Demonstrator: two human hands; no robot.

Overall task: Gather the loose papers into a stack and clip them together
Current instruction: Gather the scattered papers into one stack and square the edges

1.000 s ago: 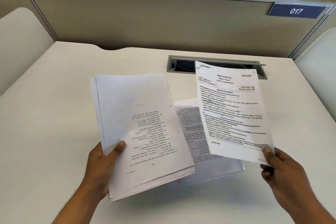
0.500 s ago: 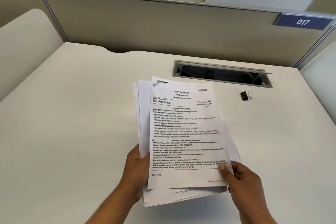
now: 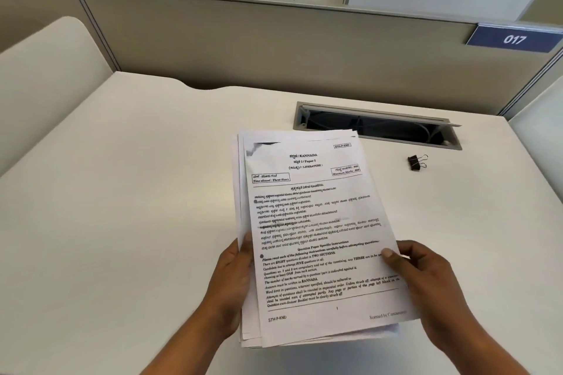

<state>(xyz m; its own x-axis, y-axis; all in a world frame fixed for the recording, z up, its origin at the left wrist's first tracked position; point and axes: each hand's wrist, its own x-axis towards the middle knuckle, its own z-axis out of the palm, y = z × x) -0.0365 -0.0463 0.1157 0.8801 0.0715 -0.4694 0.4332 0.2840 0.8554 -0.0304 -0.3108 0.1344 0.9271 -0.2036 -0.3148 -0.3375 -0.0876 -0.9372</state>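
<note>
several loose sheets make up the stack of papers (image 3: 316, 231), held above the near middle of the tabletop (image 3: 122, 192) between both hands. going left to right: the left hand (image 3: 233, 286) cups the stack's left edge near the lower corner, fingers hidden underneath and the thumb pressed along the side. the sheets are not yet squared; pale edges fan out along the left side and at the bottom, so the pile is light, floppy and ready to slide page over page. it bends if gripped at one corner only, so a hold on both long edges, low down, seems the safest, followed by a tap on the tabletop to even it. the right hand (image 3: 426, 286) pinches the right edge, thumb on top of the printed page and fingers beneath. further right, toward the far right corner of the tabletop and just in front of the cable slot (image 3: 377, 126), lies the black binder clip (image 3: 416, 162), well apart from the papers. it looks small and stiff, its spring strong, best taken by the wire handles and pushed over a squared top corner or top edge.
</note>
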